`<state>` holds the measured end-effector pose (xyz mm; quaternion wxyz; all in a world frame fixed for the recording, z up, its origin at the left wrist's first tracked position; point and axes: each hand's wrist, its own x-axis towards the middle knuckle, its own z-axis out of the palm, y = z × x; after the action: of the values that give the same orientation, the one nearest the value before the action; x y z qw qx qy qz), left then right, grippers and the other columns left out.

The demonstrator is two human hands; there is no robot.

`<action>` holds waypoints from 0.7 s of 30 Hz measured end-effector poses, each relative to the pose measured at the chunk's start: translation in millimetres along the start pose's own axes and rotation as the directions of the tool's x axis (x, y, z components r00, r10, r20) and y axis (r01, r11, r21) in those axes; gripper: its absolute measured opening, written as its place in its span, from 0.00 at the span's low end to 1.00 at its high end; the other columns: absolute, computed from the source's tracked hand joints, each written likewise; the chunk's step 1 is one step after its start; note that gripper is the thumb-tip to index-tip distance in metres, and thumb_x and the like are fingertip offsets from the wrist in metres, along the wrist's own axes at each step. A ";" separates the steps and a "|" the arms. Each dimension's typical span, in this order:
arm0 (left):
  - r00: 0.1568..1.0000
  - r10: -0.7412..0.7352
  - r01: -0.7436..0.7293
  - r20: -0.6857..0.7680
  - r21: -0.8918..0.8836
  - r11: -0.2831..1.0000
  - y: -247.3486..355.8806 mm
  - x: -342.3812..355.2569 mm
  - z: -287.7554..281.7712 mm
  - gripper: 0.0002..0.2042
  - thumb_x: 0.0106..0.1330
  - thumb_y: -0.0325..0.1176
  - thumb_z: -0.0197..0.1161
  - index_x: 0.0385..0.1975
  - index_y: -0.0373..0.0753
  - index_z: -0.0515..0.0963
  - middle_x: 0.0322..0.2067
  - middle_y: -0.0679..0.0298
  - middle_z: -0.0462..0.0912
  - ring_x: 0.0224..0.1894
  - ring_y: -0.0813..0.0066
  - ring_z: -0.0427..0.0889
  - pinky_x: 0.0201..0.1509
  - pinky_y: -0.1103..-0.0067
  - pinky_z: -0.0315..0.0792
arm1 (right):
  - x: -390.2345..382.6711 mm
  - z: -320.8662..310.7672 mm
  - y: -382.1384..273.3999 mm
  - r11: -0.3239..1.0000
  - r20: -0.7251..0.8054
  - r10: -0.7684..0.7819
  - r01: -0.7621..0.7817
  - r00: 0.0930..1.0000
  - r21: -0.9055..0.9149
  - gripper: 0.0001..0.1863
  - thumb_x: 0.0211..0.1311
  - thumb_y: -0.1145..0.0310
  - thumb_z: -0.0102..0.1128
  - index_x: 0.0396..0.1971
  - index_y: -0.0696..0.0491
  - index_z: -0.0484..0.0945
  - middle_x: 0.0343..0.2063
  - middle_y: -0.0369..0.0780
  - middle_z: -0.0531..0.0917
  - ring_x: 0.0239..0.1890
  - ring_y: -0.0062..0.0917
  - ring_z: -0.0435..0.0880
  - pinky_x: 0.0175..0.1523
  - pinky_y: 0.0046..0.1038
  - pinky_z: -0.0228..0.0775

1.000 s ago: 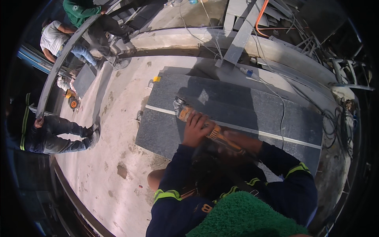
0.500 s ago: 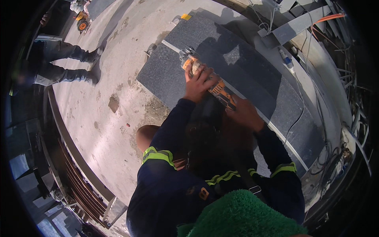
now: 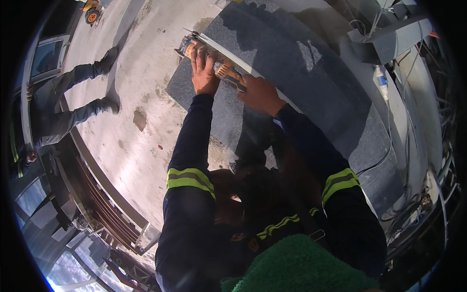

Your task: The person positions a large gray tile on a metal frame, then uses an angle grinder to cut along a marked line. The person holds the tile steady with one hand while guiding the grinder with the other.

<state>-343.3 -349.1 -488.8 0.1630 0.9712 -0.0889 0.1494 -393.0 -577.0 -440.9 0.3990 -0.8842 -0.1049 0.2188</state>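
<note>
An orange and black angle grinder (image 3: 228,74) lies slantwise over the far left edge of a dark grey stone slab (image 3: 301,92). My left hand (image 3: 204,74) is closed round its front end, close behind the disc and guard. My right hand (image 3: 261,95) grips the rear of its body. A pale straight strip (image 3: 234,56) runs across the slab beside the grinder; whether it is a bar or a gap, I cannot tell. The disc end reaches the slab's edge, and its contact with the stone is hard to make out.
At the left a person in grey trousers (image 3: 73,78) stands on the concrete floor (image 3: 141,160), holding a long pale bar. A blue and white cable connector (image 3: 381,82) and a cord lie at the right. Long brown beams (image 3: 104,207) are stacked lower left.
Both hands and the grinder have moved up and left along the strip to the slab's edge. My arms reach further out. More of the person at left shows, with the bar now visible.
</note>
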 end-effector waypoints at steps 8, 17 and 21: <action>0.997 -0.057 0.059 0.053 -0.037 0.998 -45.2 29.1 28.6 0.30 0.62 0.32 0.76 0.65 0.62 0.77 0.77 0.66 0.66 0.83 0.39 0.52 0.81 0.50 0.62 | 61.1 16.0 -0.1 0.999 0.007 0.014 -0.015 1.000 0.030 0.22 0.56 0.58 0.70 0.46 0.58 0.82 0.39 0.53 0.89 0.46 0.49 0.90 0.52 0.48 0.81; 0.995 -0.102 0.103 0.024 -0.039 0.994 -61.9 25.6 55.5 0.30 0.64 0.33 0.75 0.65 0.65 0.76 0.79 0.69 0.65 0.81 0.31 0.53 0.82 0.45 0.58 | 80.6 25.8 9.8 1.000 0.014 0.023 -0.023 1.000 0.010 0.22 0.57 0.58 0.70 0.45 0.58 0.83 0.41 0.53 0.90 0.48 0.48 0.91 0.55 0.47 0.81; 0.992 -0.117 0.118 0.036 -0.030 0.993 -65.6 25.1 56.9 0.30 0.64 0.34 0.75 0.66 0.66 0.76 0.79 0.70 0.65 0.81 0.31 0.53 0.82 0.45 0.58 | 84.3 28.2 9.8 0.999 0.028 0.030 -0.031 0.999 0.013 0.22 0.57 0.58 0.70 0.45 0.58 0.83 0.42 0.53 0.90 0.49 0.49 0.90 0.56 0.47 0.81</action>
<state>-290.3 -310.6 -551.2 0.1858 0.9744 -0.0366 0.1214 -331.8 -534.5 -490.3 0.3999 -0.8800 -0.0955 0.2377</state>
